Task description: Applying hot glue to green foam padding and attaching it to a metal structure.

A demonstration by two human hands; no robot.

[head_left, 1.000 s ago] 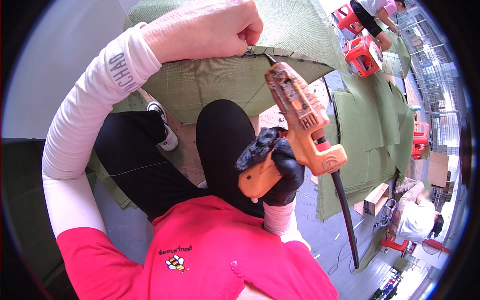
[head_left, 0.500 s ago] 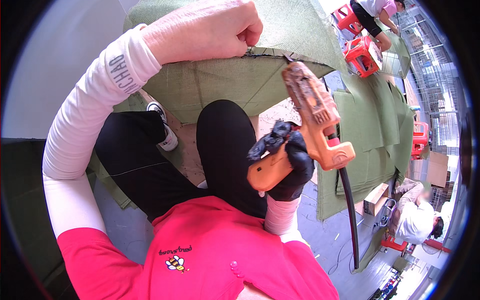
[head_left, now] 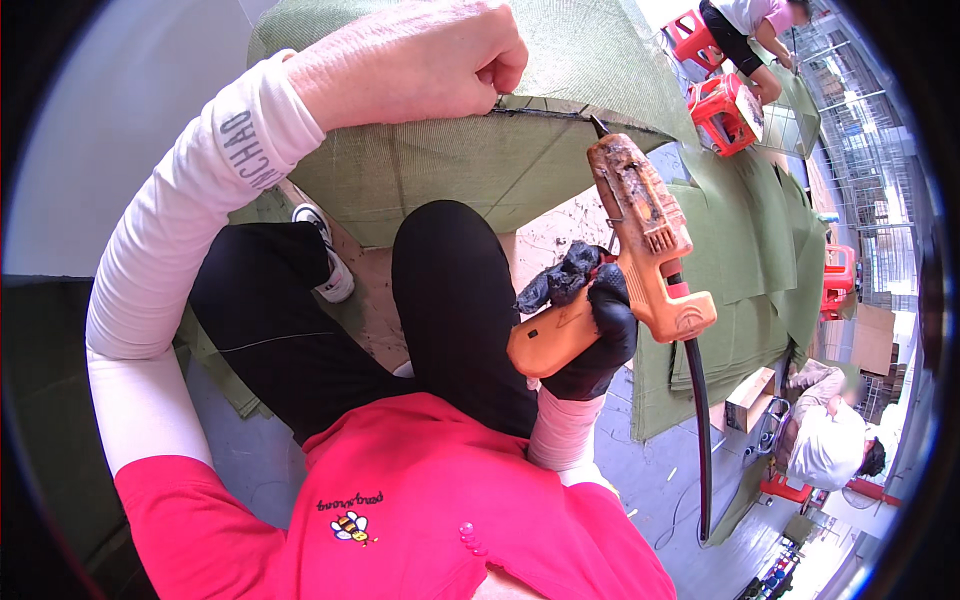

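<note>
My left hand, bare below a white sleeve, is closed at the edge of a green woven sheet, pinching it; its fingertips are partly hidden. A dark, glue-like line runs along this edge to the right of the hand. In its black glove, my right hand wraps around the handle of an orange, heavily stained glue gun. The gun's dark nozzle points up at the sheet's edge, touching or very near it. A long black glue stick hangs out of the gun's rear.
More green sheets lie stacked to the right. Past them are red stools and two people, one seated at the top right and one bent over at the lower right. A wooden box sits on the grey floor.
The glue gun and my right hand have shifted a little right and slightly down, carrying the nozzle along the sheet's edge. My left hand stays nearly in place.
</note>
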